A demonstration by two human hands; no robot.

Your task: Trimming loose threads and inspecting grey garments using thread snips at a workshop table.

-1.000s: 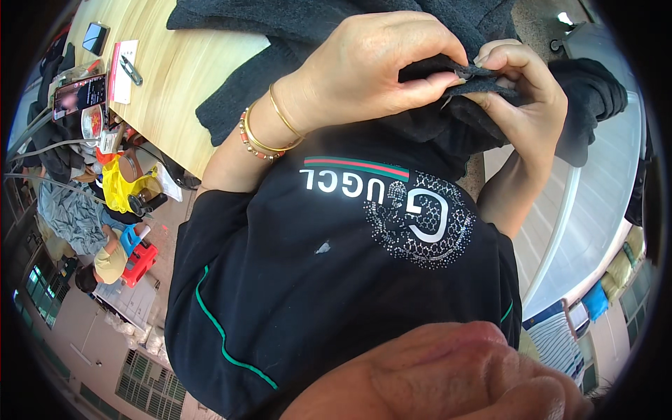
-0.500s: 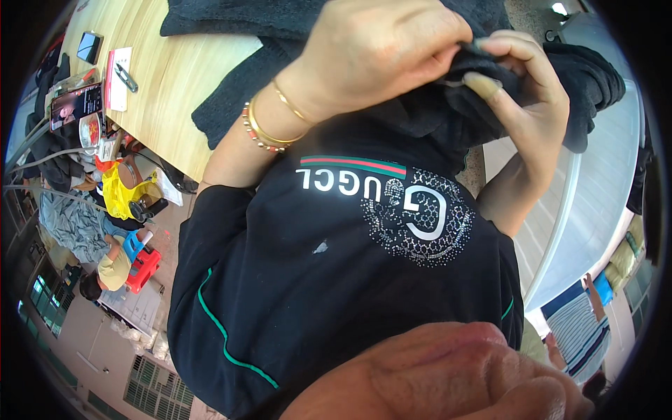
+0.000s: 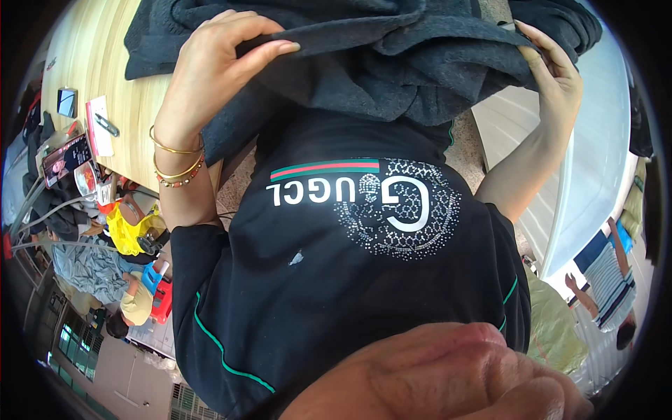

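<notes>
A dark grey knitted garment [image 3: 392, 63] is stretched between both hands above my chest. My left hand [image 3: 217, 70], with gold and beaded bangles on the wrist, pinches its left edge between thumb and fingers. At the upper right, my right hand [image 3: 556, 73] grips the garment's other edge. Part of the same garment lies on the light wooden table [image 3: 105, 77] behind. My black printed shirt fills the middle of the view.
A phone [image 3: 67, 102], a white card with a pen [image 3: 101, 126] and a dark packet [image 3: 66, 157] lie on the table's left part. A person in a striped top [image 3: 605, 280] stands at the lower right. A seated person in yellow [image 3: 133, 231] is at the left.
My hands have moved apart, spreading the grey garment wide where it was bunched between them a second ago. The view has tilted slightly.
</notes>
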